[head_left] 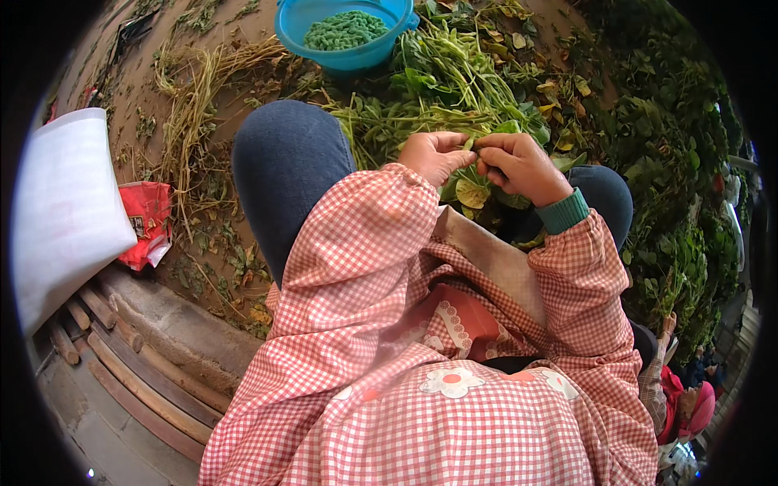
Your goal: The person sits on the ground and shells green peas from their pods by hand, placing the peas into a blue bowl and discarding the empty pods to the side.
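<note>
My left hand and my right hand meet above the gap between my knees. A green bean pod is pinched between the fingertips of both hands; part of it is hidden by the fingers. Just beyond lies a heap of uprooted bean plants with green pods, stems and leaves. At the top of the view stands a blue plastic basin, with shelled green beans inside. A yellowing leaf hangs just below my hands.
Dry stalks lie on the brown ground at left. A white sack, a red packet and wooden poles are on my left. A large pile of leafy plants rises at right, with another person beside it.
</note>
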The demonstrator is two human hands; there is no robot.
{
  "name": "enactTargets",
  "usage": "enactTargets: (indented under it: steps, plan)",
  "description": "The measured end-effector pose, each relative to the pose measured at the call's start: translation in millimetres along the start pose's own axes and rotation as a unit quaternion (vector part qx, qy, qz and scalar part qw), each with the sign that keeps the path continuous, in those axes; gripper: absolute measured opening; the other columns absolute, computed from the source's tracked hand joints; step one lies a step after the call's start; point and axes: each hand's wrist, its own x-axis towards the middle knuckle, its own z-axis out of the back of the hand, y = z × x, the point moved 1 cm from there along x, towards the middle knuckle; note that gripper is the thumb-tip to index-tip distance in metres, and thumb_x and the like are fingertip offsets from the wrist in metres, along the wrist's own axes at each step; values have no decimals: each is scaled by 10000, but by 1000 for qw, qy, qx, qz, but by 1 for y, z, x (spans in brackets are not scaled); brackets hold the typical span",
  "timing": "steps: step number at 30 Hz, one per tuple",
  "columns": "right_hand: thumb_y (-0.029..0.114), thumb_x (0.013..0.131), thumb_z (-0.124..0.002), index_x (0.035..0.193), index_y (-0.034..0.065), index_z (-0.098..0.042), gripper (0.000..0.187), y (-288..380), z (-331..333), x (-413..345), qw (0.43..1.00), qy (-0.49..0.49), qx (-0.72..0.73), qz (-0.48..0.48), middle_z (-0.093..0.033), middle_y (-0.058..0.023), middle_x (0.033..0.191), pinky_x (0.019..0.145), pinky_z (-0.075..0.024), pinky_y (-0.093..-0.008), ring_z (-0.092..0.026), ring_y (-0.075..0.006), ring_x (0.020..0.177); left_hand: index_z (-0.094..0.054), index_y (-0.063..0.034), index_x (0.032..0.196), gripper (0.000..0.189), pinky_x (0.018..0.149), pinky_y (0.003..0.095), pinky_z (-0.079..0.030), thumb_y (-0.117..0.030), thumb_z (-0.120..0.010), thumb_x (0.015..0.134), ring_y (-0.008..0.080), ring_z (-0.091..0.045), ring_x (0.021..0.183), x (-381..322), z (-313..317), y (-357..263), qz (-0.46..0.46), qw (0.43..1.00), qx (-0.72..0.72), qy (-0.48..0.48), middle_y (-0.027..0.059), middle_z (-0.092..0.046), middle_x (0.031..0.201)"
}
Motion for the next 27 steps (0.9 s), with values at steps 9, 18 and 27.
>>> enactTargets:
  steps: [9,18,27]
  plan:
    - [94,797,-464,1076,-59,-501,320,2,7,0,996,12,72,-52,-533,1,688,355,-272,-157,-403,-21,477,-540,25,1081,388,631,211,-456,-31,-662,717,80,-554,727,6,-4,9,-75,995,54,-42,77,-621,882]
    - [90,794,-468,1063,-66,-504,313,-1,8,2,993,24,102,-62,-529,-8,670,340,-258,-160,-387,-22,445,-523,45,1095,411,670,222,-463,-16,-659,712,96,-561,763,6,-4,12,-95,984,141,-59,104,-618,908]
    - [80,793,-469,977,-57,-534,238,-1,5,2,993,24,108,-50,-534,-9,665,324,-243,-159,-376,-18,422,-565,-9,1067,418,653,237,-464,-73,-696,676,101,-565,739,-1,-4,3,-111,960,243,-85,102,-632,870]
